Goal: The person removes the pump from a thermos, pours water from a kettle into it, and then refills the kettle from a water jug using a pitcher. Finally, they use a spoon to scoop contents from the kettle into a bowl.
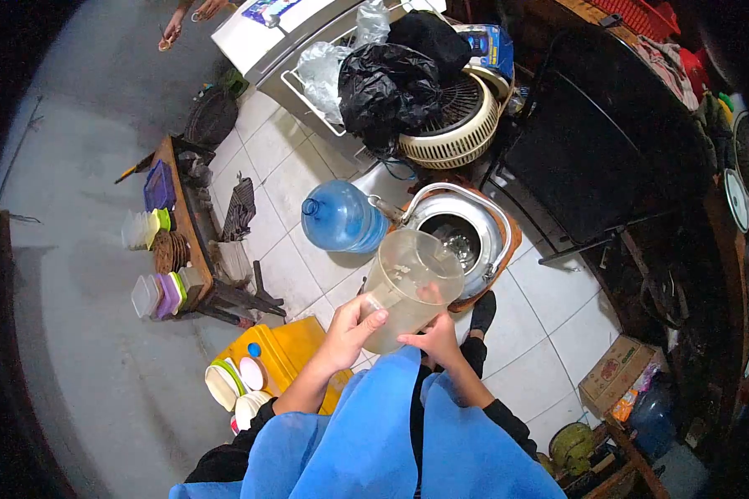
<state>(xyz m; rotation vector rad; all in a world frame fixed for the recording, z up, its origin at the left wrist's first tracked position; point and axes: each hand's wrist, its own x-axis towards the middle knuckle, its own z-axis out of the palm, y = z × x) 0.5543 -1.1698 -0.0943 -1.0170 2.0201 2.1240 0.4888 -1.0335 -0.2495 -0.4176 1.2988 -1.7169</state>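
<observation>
A cloudy clear plastic pitcher [404,287] is held between both hands, its wide mouth tilted toward a large metal kettle [495,231]. My left hand [351,334] grips its left side, thumb in front. Around its lower right side, my right hand [438,339] closes, fingers partly seen through the plastic. Without its lid, the kettle shows rippling water inside and has a curved carrying handle [451,190]. Left of the kettle lies a blue water gallon bottle [341,218] on the tiles.
A yellow box [295,343] with plastic containers stands at lower left. Behind it is a small wooden table [193,224]. A fan [451,137] and black plastic bag [387,87] sit beyond the kettle. A black folding chair [591,158] and a cardboard box [620,374] are right.
</observation>
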